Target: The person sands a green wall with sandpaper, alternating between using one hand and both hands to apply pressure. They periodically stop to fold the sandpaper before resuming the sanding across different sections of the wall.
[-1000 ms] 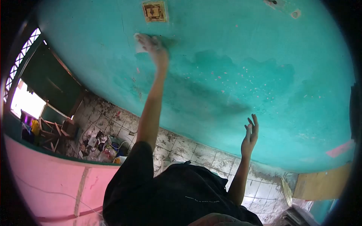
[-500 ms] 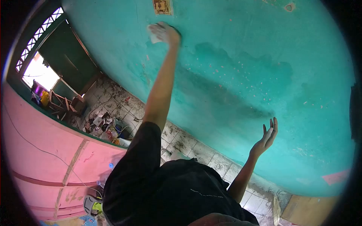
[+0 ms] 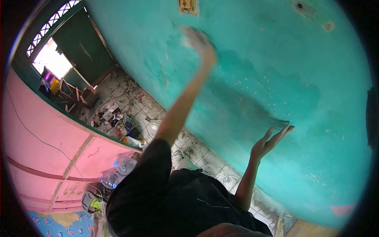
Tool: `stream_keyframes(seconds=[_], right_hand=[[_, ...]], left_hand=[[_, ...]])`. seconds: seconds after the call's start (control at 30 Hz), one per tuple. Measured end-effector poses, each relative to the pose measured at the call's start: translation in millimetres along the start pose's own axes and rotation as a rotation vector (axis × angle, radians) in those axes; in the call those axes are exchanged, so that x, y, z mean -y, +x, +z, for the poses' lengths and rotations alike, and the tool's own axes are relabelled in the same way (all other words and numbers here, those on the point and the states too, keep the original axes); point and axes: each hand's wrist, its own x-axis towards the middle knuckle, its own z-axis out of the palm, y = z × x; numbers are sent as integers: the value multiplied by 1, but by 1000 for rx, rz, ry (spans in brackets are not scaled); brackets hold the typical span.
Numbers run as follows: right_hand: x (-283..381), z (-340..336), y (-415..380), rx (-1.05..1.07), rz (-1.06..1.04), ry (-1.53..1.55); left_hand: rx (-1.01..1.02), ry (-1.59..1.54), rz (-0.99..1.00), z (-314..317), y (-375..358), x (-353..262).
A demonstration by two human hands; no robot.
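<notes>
My left hand [image 3: 198, 42] is raised against the turquoise wall [image 3: 252, 51], below a box-like fitting, and is smeared by motion. A pale, flat piece [image 3: 186, 36] shows at its fingers; its kind cannot be made out. Lower right, my right hand [image 3: 268, 145] is open, with its fingers stretched out and nothing in it. Its fingertips are at or very near the wall, where its shadow falls. Dark patches and small pale chips mark the paint between the hands.
A wall fitting [image 3: 188, 6] is above my left hand. Litter [image 3: 114, 122] lies on the dirty tiled floor [image 3: 203, 162] near a dark green door [image 3: 83, 49]. A pink partition [image 3: 39, 138] with a loose cable stands left, with plastic bottles [image 3: 124, 165] beside it.
The view has shifted, so the wall fitting and door appear farther right. My left hand has moved slightly down the wall. My right hand's fingers have tipped toward the wall.
</notes>
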Motion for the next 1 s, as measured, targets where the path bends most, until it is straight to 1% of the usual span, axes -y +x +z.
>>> stream_keyframes(seconds=[0.03, 0.07, 0.1, 0.13, 0.17, 0.2, 0.23, 0.27, 0.3, 0.33, 0.37, 0.43, 0.47, 0.53, 0.63, 0.7, 0.73, 0.77, 0.83, 0.87, 0.9, 0.93, 0.97, 1.0], right_hand=[[3, 9, 1, -30, 2, -22], [7, 19, 0, -63, 11, -44], [10, 25, -1, -57, 13, -47], [13, 28, 0, -49, 29, -61], [13, 28, 4, -44, 40, -77], [8, 26, 6, -42, 32, -85], [3, 23, 4, -35, 15, -72], [0, 21, 0, -26, 6, -61], [-2, 19, -3, -23, 17, -70], [-2, 20, -4, -32, 62, -68], [0, 25, -5, -45, 107, -63], [10, 40, -4, -83, 108, -56], [16, 49, -1, -114, 104, -49], [32, 68, 2, -94, 59, -73], [34, 70, 10, -37, -20, -111], [33, 76, 11, -34, -30, -98], [31, 78, 9, -29, 3, -92], [30, 83, 10, -26, 25, -82], [29, 98, 12, -62, 22, -120], [29, 103, 12, -90, 24, -171], [28, 107, 13, -93, 25, -172], [27, 109, 13, -93, 40, -183], [25, 107, 11, -85, 54, -199], [21, 102, 10, -74, 51, -206]], left_hand=[[-34, 408, 230, 40, -61, 43], [586, 1002, -178, 93, -103, 70], [589, 1004, -185, 23, -189, 3], [378, 627, -102, 13, -155, -26], [158, 250, -23, 23, -98, -45], [-21, 59, 110, 32, -63, -5], [-15, -13, -20, 7, -10, -7], [-48, -26, -82, -6, 50, 28], [-72, -119, -266, -21, 110, 70], [65, -416, -439, -38, 161, 129], [77, -415, -435, -34, 157, 116], [-56, -45, -184, -26, 101, 56], [-8, -1, -26, -13, 49, 37], [-9, -19, 1, -7, 44, 32], [-7, -65, 54, 1, 38, 23], [-6, -215, -283, -40, 149, 71], [15, -282, -446, -53, 179, 88], [19, -277, -439, -52, 170, 85], [-12, -59, -179, -32, 106, 69], [9, 82, -83, -14, 52, 50], [36, 224, 159, 9, -11, 49], [39, 226, 156, 6, -23, 29], [97, 271, 83, 3, -26, -2], [151, 314, 6, 1, -27, -18]])
